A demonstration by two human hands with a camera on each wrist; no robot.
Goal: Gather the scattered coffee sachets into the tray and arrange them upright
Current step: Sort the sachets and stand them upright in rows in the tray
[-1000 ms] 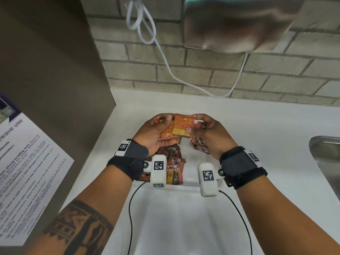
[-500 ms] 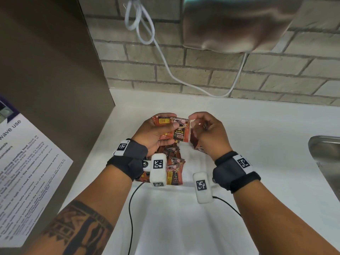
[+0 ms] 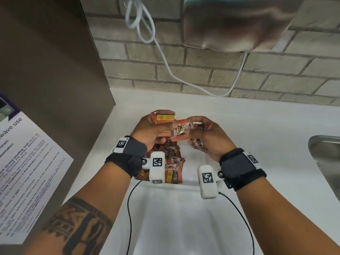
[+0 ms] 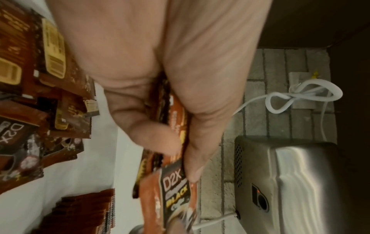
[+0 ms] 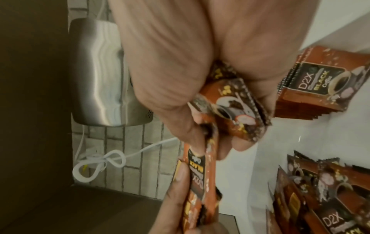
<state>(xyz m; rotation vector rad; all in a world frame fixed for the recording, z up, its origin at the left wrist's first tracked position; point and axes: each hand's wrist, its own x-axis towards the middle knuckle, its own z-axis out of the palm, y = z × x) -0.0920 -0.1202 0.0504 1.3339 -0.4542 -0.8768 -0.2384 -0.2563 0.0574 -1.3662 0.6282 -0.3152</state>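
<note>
With each hand's grip, left hand [image 3: 153, 128] and right hand [image 3: 207, 138], clamped on stacked coffee sachets [image 3: 181, 130], a loosened pinch could spill them across the worktop [image 3: 257, 126].

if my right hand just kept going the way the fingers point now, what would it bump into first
Most likely the left hand and its stack of sachets: the right hand points toward it, and they already share one sachet.
</note>
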